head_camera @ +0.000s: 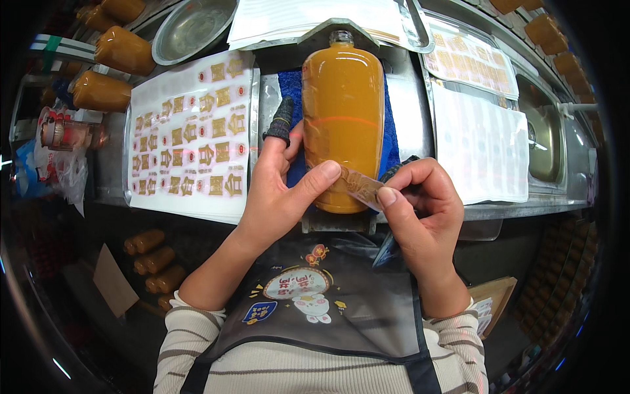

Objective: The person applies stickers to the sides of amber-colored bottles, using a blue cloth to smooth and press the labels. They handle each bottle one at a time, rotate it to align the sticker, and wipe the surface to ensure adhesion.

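Note:
An amber-brown bottle (343, 93) with a clear threaded neck lies on its side, neck away from me, on a blue towel (391, 118). My left hand (283, 182) rests against the bottle's left side, its thumb pressing near the base. One left finger wears a dark knit finger cover (281, 118). A small translucent decal strip (362, 187) with gold print lies across the bottle near its base. My right hand (425, 207) pinches the strip's right end between thumb and index finger. The other right fingers are curled and partly hidden.
Left is a stack of printed decal sheets (189, 143); a metal bowl (194, 29) stands behind. At right lie a pale sheet (482, 147), more gold decals (467, 54) and a sink (541, 133). More brown bottles (101, 91) stand at left. A metal stand (339, 224) supports the bottle.

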Action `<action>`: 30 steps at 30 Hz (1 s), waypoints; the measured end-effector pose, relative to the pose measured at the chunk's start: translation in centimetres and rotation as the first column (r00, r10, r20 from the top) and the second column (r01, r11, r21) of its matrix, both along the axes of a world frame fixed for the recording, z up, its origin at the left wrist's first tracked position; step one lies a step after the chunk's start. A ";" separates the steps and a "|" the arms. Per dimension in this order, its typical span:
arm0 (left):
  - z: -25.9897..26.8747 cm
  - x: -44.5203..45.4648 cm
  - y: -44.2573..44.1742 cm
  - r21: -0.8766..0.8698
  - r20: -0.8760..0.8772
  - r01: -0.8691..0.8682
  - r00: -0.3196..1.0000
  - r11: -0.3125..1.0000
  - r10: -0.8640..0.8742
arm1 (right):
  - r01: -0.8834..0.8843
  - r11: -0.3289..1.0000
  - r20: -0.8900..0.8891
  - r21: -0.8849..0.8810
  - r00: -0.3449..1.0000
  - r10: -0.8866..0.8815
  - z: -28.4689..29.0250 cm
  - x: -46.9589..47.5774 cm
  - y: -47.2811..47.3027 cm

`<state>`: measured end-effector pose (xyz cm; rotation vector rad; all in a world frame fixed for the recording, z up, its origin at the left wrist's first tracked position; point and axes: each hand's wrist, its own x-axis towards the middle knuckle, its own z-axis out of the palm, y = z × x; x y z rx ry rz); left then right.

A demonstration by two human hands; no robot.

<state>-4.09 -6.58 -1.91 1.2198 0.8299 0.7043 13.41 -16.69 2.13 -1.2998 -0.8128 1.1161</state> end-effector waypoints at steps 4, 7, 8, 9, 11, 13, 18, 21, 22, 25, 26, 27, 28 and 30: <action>-0.5 0.2 -0.2 0.020 -0.008 -0.010 1.000 1.000 0.010 | 0.052 0.996 0.006 -0.066 0.999 -0.052 -0.8 0.6 0.1; -0.4 0.6 -0.3 0.062 -0.051 -0.021 0.998 0.998 0.024 | 0.104 0.983 -0.015 -0.154 0.994 -0.108 -2.4 1.1 0.2; -0.4 0.7 -0.3 0.074 -0.062 -0.028 0.998 0.997 0.032 | 0.127 0.979 -0.016 -0.162 0.991 -0.131 -2.9 1.1 0.6; -0.3 0.7 -0.3 0.086 -0.076 -0.028 0.997 0.996 0.034 | 0.152 0.974 -0.016 -0.171 0.987 -0.157 -3.4 1.2 0.9; -0.3 0.8 -0.4 0.110 -0.104 -0.028 0.994 0.994 0.039 | 0.090 0.979 -0.065 -0.181 0.993 -0.103 -4.1 1.2 1.2; -0.3 0.9 -0.5 0.093 -0.107 -0.026 0.994 0.995 0.036 | 0.027 0.986 -0.040 -0.166 0.999 -0.034 -4.6 0.6 1.4; 0.4 1.1 -0.7 0.151 -0.202 -0.031 0.977 0.988 0.062 | 0.041 0.994 -0.137 -0.101 0.989 -0.055 -5.5 0.5 1.6; -0.1 1.2 -0.7 0.147 -0.187 -0.070 0.977 0.987 0.098 | -0.003 0.992 -0.210 -0.129 0.977 -0.024 -5.8 1.4 1.5; -0.1 1.3 -0.8 0.166 -0.212 -0.070 0.972 0.984 0.105 | -0.026 0.986 -0.247 -0.166 0.969 -0.016 -5.8 2.0 1.5; 0.7 1.8 -1.1 0.216 -0.334 -0.040 0.936 0.976 0.113 | -0.016 0.986 -0.183 -0.165 0.983 -0.014 -5.9 1.6 1.6; 0.9 1.9 -1.2 0.231 -0.382 -0.024 0.917 0.973 0.114 | -0.001 0.989 -0.131 -0.145 0.991 -0.018 -5.9 1.4 1.6; 1.0 1.9 -1.1 0.219 -0.384 -0.026 0.917 0.975 0.110 | -0.015 0.988 -0.157 -0.154 0.988 -0.010 -5.9 1.5 1.6; 1.0 1.9 -1.1 0.208 -0.385 -0.027 0.917 0.978 0.107 | -0.029 0.986 -0.182 -0.162 0.983 -0.001 -5.9 1.6 1.7; 1.2 1.8 -1.0 0.161 -0.390 -0.016 0.917 0.987 0.079 | -0.055 0.981 -0.247 -0.187 0.969 0.008 -5.8 2.1 1.7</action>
